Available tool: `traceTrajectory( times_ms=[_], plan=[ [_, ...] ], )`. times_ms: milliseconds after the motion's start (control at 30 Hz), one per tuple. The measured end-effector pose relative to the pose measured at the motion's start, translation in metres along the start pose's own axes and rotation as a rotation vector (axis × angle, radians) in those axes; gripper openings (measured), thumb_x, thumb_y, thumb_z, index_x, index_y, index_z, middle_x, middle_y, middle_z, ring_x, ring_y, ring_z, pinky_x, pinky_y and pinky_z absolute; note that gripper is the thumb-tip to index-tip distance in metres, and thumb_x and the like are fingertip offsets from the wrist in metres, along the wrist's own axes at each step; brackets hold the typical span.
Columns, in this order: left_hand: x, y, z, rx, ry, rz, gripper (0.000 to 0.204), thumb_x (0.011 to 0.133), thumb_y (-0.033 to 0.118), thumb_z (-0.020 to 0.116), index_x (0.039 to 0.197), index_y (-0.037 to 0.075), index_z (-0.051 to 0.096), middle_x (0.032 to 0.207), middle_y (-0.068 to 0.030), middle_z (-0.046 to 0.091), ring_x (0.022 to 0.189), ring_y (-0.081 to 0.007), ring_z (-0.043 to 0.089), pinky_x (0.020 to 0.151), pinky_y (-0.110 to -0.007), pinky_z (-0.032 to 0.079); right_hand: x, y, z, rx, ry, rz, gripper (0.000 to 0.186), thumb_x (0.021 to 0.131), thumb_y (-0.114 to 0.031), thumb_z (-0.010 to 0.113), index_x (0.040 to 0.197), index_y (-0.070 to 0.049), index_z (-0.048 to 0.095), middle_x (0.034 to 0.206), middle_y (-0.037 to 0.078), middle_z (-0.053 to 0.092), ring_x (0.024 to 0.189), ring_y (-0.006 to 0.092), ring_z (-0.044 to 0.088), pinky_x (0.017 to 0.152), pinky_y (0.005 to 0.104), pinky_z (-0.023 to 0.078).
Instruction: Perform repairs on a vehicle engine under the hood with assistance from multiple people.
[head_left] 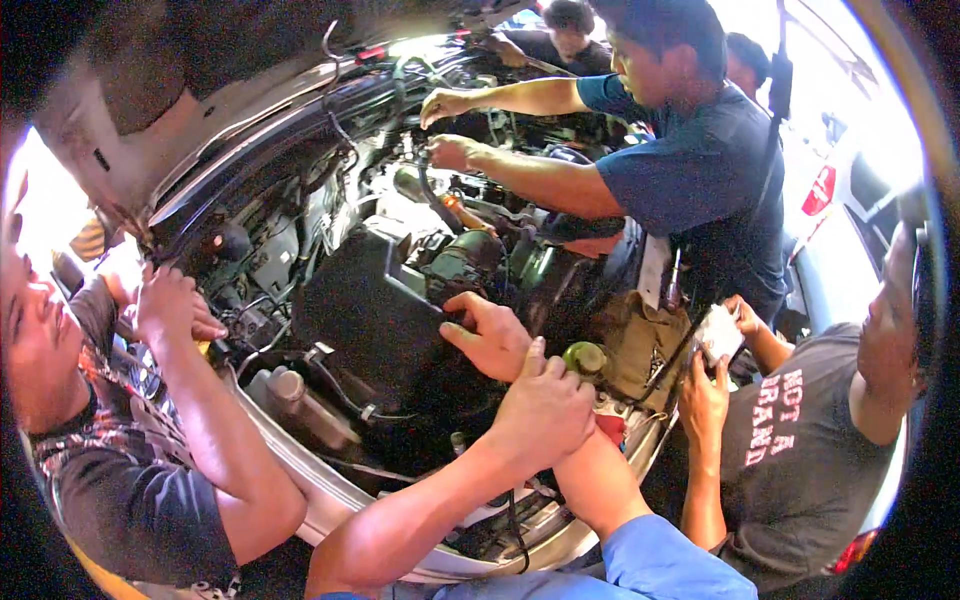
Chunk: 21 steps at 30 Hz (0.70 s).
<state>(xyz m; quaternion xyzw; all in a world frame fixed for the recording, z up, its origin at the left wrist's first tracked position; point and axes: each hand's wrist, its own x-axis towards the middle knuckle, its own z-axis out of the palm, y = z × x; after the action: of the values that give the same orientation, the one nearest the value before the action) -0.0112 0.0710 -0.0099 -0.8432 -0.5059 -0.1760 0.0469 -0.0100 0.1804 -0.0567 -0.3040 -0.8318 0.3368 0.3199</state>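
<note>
My left hand (545, 415) is closed round my right wrist, and the two forearms cross over the front of a car's engine bay. Beyond it, my right hand (490, 337) lies at the right edge of a large black plastic box (365, 305), thumb and forefinger apart, nothing seen between them. The other fingers are partly hidden. A ribbed dark duct (468, 258) runs just behind the box. A greenish round cap (585, 360) sits to the right of my hands.
Across the engine bay, a person in dark blue (690, 150) reaches in with both hands. Another person (150, 430) leans in from the left; one at right (810, 450) holds a pale, boxy object (718, 335). A brown cloth (640, 345) covers the right fender. The raised hood (200, 90) hangs overhead.
</note>
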Motion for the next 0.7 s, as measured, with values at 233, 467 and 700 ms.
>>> traceTrajectory(
  times_ms=[233,467,700],
  plan=[
    [-0.003,0.0,0.007,0.007,0.039,-0.021,0.028,0.088,0.033,0.061,0.09,0.006,0.068,0.091,-0.0109,0.067,0.101,-0.0315,0.061,0.11,-0.058,0.033,-0.001,-0.006,-0.004,-0.031,-0.045,0.06,0.036,0.089,-0.025,0.074,0.117,-0.005,0.063,0.075,0.01,0.064,0.066,0.0153,0.058,0.063,0.0337,0.048],
    [-0.004,0.001,0.012,-0.028,0.02,-0.024,0.028,0.086,0.03,0.06,0.093,0.006,0.072,0.096,-0.012,0.07,0.104,-0.032,0.062,0.112,-0.061,0.031,-0.001,-0.009,-0.003,0.024,-0.05,0.053,0.038,0.089,-0.024,0.074,0.12,-0.004,0.064,0.079,0.01,0.067,0.071,0.0151,0.061,0.067,0.0334,0.05],
    [-0.004,0.002,0.002,0.027,-0.087,0.002,0.03,0.089,0.034,0.059,0.097,0.007,0.07,0.098,-0.0106,0.07,0.104,-0.0307,0.062,0.111,-0.058,0.032,-0.003,-0.003,0.003,-0.085,0.002,0.038,0.04,0.088,-0.026,0.073,0.119,-0.004,0.063,0.075,0.01,0.066,0.066,0.02,0.062,0.064,0.0365,0.05]
  ],
)
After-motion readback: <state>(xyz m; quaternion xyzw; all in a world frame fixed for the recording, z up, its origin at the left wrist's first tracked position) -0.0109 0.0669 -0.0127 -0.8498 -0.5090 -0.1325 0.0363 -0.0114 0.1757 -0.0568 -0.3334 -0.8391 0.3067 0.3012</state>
